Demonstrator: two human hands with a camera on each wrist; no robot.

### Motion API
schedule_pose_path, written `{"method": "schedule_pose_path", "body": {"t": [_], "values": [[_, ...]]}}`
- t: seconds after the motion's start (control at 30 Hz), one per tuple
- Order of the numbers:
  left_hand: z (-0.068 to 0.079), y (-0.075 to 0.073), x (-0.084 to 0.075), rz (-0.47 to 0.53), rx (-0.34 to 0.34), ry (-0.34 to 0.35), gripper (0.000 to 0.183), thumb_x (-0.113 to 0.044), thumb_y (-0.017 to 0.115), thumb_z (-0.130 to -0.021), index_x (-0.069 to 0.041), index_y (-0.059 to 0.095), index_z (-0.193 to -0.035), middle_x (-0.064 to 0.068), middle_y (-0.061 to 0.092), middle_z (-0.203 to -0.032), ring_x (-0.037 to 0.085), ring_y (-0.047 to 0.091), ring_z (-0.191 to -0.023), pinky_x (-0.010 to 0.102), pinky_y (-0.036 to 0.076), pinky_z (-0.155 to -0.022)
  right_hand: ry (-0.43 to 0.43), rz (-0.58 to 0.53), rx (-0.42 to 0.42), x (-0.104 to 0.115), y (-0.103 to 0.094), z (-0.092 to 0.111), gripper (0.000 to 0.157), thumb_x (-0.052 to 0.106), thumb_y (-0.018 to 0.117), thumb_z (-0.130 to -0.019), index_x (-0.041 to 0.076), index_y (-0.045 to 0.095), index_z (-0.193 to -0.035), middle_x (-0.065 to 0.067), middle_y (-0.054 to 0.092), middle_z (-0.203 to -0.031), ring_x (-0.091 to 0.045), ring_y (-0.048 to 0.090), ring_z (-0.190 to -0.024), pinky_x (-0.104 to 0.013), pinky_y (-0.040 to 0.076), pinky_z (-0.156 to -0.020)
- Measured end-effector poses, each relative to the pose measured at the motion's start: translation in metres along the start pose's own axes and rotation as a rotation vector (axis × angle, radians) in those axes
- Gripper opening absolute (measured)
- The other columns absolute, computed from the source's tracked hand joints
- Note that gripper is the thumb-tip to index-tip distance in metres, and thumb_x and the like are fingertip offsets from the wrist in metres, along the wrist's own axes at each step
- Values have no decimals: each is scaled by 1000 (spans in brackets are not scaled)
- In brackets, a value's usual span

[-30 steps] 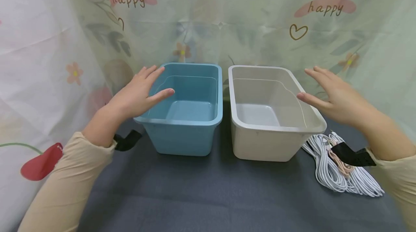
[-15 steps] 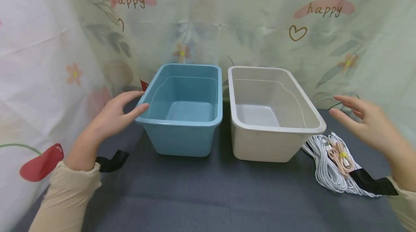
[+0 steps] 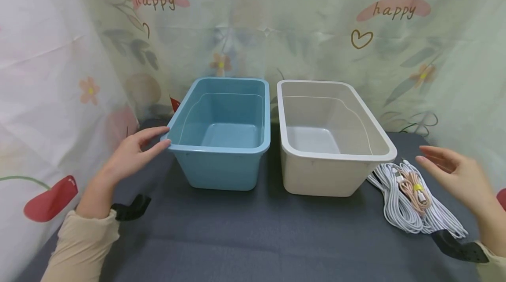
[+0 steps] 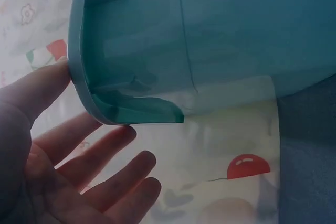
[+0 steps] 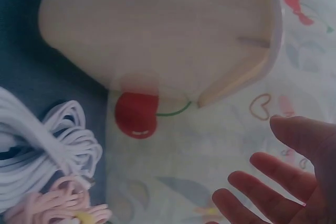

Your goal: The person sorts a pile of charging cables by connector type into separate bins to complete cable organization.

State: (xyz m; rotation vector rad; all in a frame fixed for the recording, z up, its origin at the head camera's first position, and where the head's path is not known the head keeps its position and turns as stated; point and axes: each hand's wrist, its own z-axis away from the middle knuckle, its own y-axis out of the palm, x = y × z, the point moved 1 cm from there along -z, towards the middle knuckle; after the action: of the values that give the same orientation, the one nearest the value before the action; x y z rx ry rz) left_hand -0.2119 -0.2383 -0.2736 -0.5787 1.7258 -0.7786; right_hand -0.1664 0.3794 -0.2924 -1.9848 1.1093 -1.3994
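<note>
A blue plastic bin stands upright on the dark cloth. At its near left corner my left hand has its thumb and fingertips against the rim, fingers loosely spread and not curled round it. In the left wrist view, the thumb meets the rim's edge. Beside the blue bin is a beige bin, also upright. To the right of both, my right hand hovers with relaxed fingers and nothing in it. Just left of that hand lies a bundle of white cables, with a pink cable tied by a yellow band on top.
Dark cloth covers the table. A printed curtain hangs close behind the bins and along the left side. Each wrist carries a black strap mount, the left one above the cloth and the right one near the cables.
Both hands have come down and apart: the left from above the blue bin to its near left corner, the right from beside the beige bin's rim towards the cables. The bins stay put.
</note>
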Motion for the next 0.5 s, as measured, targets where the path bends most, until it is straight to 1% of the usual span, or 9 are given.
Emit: {"method": "schedule_pose_path", "body": {"t": [0.1,0.27,0.3,0.33,0.37,0.4,0.43,0.47,0.5], "values": [[0,3,3,27,-25,13,56,-39,54,-89,-10,42,-136,16,44,-137,36,44,-123,56,39,-96,45,-3,14,-12,3,4,50,30,60,-87,-5,53,-121,51,36,-86,34,33,-78,0,34,-57],[0,5,5,36,-57,21,55,-39,55,-89,-9,45,-135,15,47,-135,35,46,-121,56,39,-95,135,13,33,-28,9,10,56,35,60,-86,-8,52,-121,50,34,-81,32,30,-74,-2,33,-55],[0,5,5,35,-59,20,55,-39,55,-89,-9,45,-134,15,47,-135,35,47,-121,56,39,-95,157,25,40,-30,10,12,57,37,59,-86,-7,52,-121,46,41,-82,31,30,-73,-3,33,-54],[0,5,5,35,-60,18,55,-39,55,-89,-9,45,-134,15,47,-135,34,47,-121,55,39,-95,182,40,49,-33,11,13,58,38,59,-86,-7,51,-122,38,52,-85,30,29,-73,-4,34,-54],[0,5,5,35,-60,17,55,-39,55,-89,-10,45,-135,14,47,-135,34,47,-121,55,39,-95,202,54,58,-37,13,14,59,39,58,-87,-7,51,-122,27,61,-89,29,28,-73,-5,34,-53],[0,5,4,37,-60,15,55,-39,55,-89,-10,45,-135,14,47,-135,34,47,-120,55,40,-95,223,75,67,-41,14,16,60,41,58,-86,-6,51,-123,12,67,-95,27,29,-73,-7,34,-53],[0,5,4,32,-62,14,55,-39,54,-89,-11,45,-135,14,47,-135,34,48,-120,54,41,-95,242,90,76,-45,16,17,60,42,57,-86,-7,52,-123,-4,68,-102,21,38,-74,-9,35,-53],[0,5,4,33,-61,12,54,-39,55,-89,-11,45,-135,14,47,-135,34,49,-119,53,41,-94,261,106,87,-49,17,19,61,42,57,-87,-7,52,-123,-19,64,-109,13,46,-76,-14,39,-55],[0,5,4,29,-62,12,54,-39,54,-89,-11,45,-135,14,48,-135,33,50,-118,52,42,-93,285,116,98,-55,19,20,62,43,56,-86,-7,52,-122,-31,57,-114,2,53,-80,-20,43,-58]]}}
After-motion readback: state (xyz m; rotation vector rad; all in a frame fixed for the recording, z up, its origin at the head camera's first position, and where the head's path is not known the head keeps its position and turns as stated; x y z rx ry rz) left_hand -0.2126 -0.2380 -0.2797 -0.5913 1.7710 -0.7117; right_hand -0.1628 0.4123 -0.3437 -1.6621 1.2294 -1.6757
